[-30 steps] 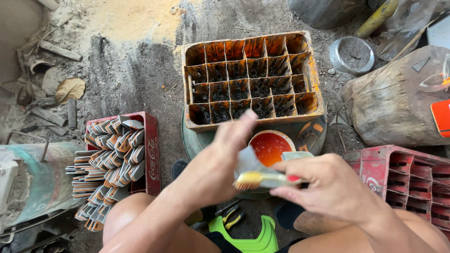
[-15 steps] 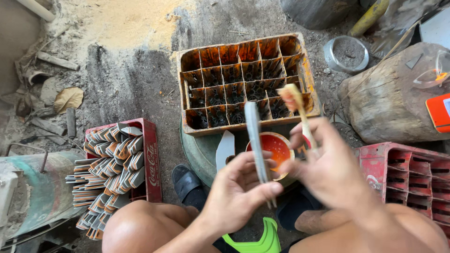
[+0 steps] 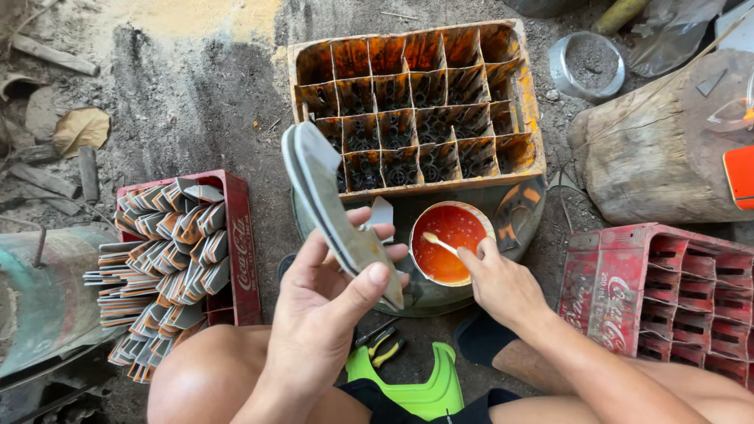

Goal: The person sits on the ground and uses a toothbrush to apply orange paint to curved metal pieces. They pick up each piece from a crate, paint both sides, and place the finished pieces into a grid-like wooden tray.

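Head view looks straight down on a bare dirt floor (image 3: 196, 86), dark and damp in the middle, paler and sandy toward the top, with scraps of wood and a dry leaf (image 3: 81, 128) lying at the left. At the right sits a rough log block (image 3: 652, 157), and above it a round metal tin (image 3: 587, 65) with grey dirt in it.

An orange-stained wooden crate (image 3: 416, 106) with a grid of compartments stands at top centre; dark residue shows at the bottom of its cells. Just below it, on a round dark drum top (image 3: 518, 212), rests a small bowl (image 3: 452, 242) filled with orange-red liquid. A red plastic crate (image 3: 184, 259) at the left is packed with grey, orange-edged folded strips that fan out past its rim. Another red plastic crate (image 3: 667, 290) at the right shows empty cells.

Left hand (image 3: 326, 306) is raised over the knees, its fingers (image 3: 369, 279) clasped around a long grey flat strip (image 3: 330, 208), which tilts up and to the left in front of the wooden crate. Right hand (image 3: 503, 286) pinches the handle of a small brush (image 3: 440, 243), whose tip is in the orange-red liquid. A green plastic piece (image 3: 416, 385) and small pliers (image 3: 381, 345) lie on the floor between the legs.
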